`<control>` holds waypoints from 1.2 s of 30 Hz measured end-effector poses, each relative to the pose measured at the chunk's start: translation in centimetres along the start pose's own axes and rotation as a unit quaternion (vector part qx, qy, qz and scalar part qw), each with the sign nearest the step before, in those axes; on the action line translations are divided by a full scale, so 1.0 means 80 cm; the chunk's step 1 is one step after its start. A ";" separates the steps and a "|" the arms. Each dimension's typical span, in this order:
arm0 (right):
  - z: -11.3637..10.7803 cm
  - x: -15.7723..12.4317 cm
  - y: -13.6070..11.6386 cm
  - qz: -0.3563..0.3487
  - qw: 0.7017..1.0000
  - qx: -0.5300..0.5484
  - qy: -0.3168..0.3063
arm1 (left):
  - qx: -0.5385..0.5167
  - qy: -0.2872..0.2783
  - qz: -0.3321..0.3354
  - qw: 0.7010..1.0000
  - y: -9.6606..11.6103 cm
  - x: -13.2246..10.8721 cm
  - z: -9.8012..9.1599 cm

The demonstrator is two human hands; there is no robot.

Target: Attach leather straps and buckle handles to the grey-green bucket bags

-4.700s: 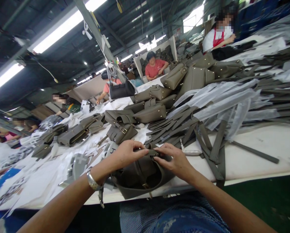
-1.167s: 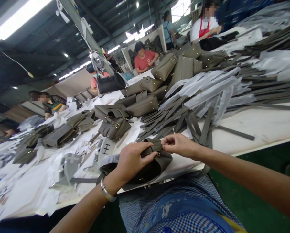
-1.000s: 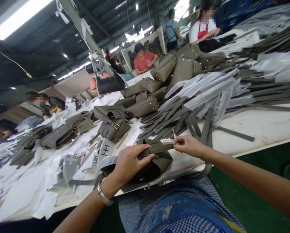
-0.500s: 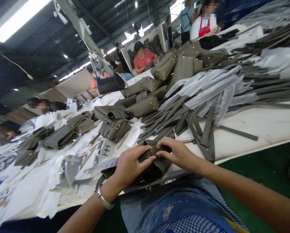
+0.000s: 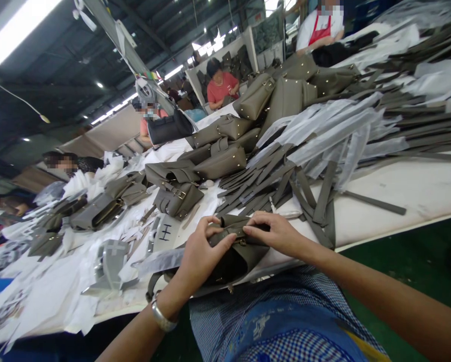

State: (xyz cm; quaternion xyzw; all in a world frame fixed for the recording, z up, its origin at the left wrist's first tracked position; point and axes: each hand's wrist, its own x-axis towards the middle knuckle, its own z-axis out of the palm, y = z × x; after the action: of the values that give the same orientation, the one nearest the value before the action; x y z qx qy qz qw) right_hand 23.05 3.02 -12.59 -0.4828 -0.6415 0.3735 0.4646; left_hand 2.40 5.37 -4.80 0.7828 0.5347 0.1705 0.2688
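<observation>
An olive-grey handbag lies at the table's near edge, its dark opening facing me. My left hand grips the bag's upper edge, thumb on top and fingers behind it. My right hand pinches the same edge a little to the right, close to a small gold fitting. The thumbs are a short way apart. A strap loops out on the left, beside my wrist with its silver bangle. A strip of clear plastic wrap lies against the left hand's side.
Loose olive straps, some in plastic sleeves, lie beyond my hands. Finished-looking bags are piled behind them. Grey metal blocks and white paper cover the left of the table. Several people work farther off.
My left thumb has moved up along the bag's edge, and its fingers now reach behind. The hands have parted slightly, baring the gold fitting. The view has shifted a little.
</observation>
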 end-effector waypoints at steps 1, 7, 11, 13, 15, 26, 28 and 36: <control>0.002 0.000 -0.002 0.000 1.000 0.009 0.003 | -0.020 -0.014 -0.016 1.000 0.001 0.001 0.000; 0.011 0.001 -0.010 -0.007 0.999 0.046 -0.009 | -0.121 -0.107 -0.056 0.985 0.005 0.001 -0.004; 0.009 -0.003 -0.007 -0.014 0.999 0.041 -0.023 | -0.191 -0.123 -0.088 0.970 0.005 -0.002 -0.004; 0.007 -0.005 -0.006 -0.011 0.999 0.042 -0.029 | -0.205 -0.122 -0.097 0.966 0.003 -0.003 -0.003; 0.006 -0.007 -0.005 -0.003 0.999 0.043 -0.027 | -0.206 -0.122 -0.103 0.966 0.002 -0.002 -0.002; 0.012 -0.016 -0.002 0.012 0.999 0.045 0.002 | -0.174 -0.115 -0.101 0.973 0.004 -0.001 0.001; 0.014 -0.016 0.001 0.013 0.998 0.061 0.011 | -0.174 -0.113 -0.104 0.973 0.004 -0.003 0.002; 0.020 -0.015 -0.002 0.049 0.993 0.105 0.021 | -0.182 -0.110 -0.110 0.971 0.003 -0.002 0.004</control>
State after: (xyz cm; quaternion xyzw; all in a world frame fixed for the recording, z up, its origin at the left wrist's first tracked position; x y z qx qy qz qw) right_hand 21.56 1.79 -13.22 -0.4701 -0.5645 0.4512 0.5068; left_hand 2.70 5.06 -4.91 0.6712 0.5446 0.1475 0.4807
